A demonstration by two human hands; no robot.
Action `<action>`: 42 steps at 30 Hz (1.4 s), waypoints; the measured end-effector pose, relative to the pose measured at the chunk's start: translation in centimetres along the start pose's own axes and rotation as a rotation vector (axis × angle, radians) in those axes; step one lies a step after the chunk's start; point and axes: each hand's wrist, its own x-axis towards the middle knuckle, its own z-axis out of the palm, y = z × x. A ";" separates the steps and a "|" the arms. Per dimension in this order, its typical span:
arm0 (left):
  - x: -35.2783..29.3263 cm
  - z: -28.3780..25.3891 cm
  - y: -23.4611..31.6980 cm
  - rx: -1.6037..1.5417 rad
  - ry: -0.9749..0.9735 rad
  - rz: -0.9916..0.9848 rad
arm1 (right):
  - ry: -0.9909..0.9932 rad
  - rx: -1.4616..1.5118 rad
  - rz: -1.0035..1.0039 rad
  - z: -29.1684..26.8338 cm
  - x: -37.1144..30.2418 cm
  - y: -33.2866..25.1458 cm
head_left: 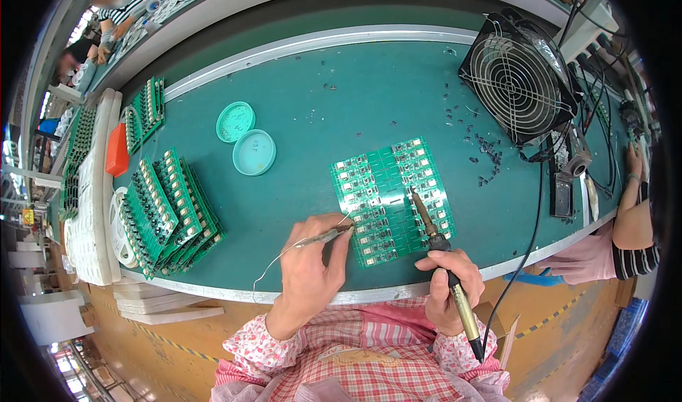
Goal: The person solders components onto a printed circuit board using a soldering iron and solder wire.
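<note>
A green circuit board panel (387,189) with two columns of mounted parts lies flat on the bench before me. My right hand (452,278) is closed round a soldering iron (465,312), whose tip points at the panel's right column. At the panel's left edge, my left hand (307,278) pinches what look like metal tweezers (325,237). A thin solder wire (267,267) runs by the same fingers and curls down to the left. Its end near the board is too fine to place exactly.
Stacked circuit boards (170,210) stand at the left, by an orange-red box (117,150). Two round turquoise dishes (254,153) sit further back. A black fan (515,82) and a soldering-iron stand (563,189) are at the right, near scattered black parts (489,152). Another person's arm (632,203) shows far right.
</note>
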 end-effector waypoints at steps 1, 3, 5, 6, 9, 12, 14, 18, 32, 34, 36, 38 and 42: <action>0.0 0.0 0.0 0.000 -0.001 -0.001 | -0.004 -0.001 -0.002 0.0 0.0 0.0; 0.0 0.1 -0.1 0.002 0.000 0.002 | -0.008 0.001 0.002 -0.1 -0.1 0.0; -0.1 0.1 -0.1 0.006 0.002 0.002 | -0.013 0.004 0.005 0.0 -0.1 0.0; -0.1 0.1 -0.1 0.008 0.005 0.004 | -0.011 0.007 0.005 0.0 0.0 0.0; 0.0 0.2 -0.1 0.013 0.001 0.001 | -0.008 0.011 0.003 0.1 0.0 0.0; 0.0 0.1 0.0 0.004 0.010 0.008 | -0.008 0.021 0.003 0.0 0.0 -0.1; 0.0 0.1 0.0 0.009 0.006 0.011 | -0.012 0.029 0.006 -0.1 0.1 -0.2; 0.0 0.2 -0.1 0.007 0.006 0.023 | -0.026 0.117 0.014 -0.2 0.4 -0.8; -0.1 0.2 -0.1 0.004 0.025 0.022 | -0.095 0.351 -0.026 0.4 1.8 -1.0; 0.0 0.2 -0.1 0.025 0.009 0.029 | -0.106 0.368 0.013 0.4 1.8 -1.1; -0.1 0.1 -0.1 0.022 0.012 0.033 | -0.100 0.374 0.013 0.5 1.9 -1.1; -0.1 0.1 -0.1 0.024 0.014 0.034 | -0.094 0.380 0.013 0.6 1.8 -1.0; 0.0 0.1 0.0 0.015 0.016 0.030 | -0.100 0.379 0.009 0.5 1.8 -1.0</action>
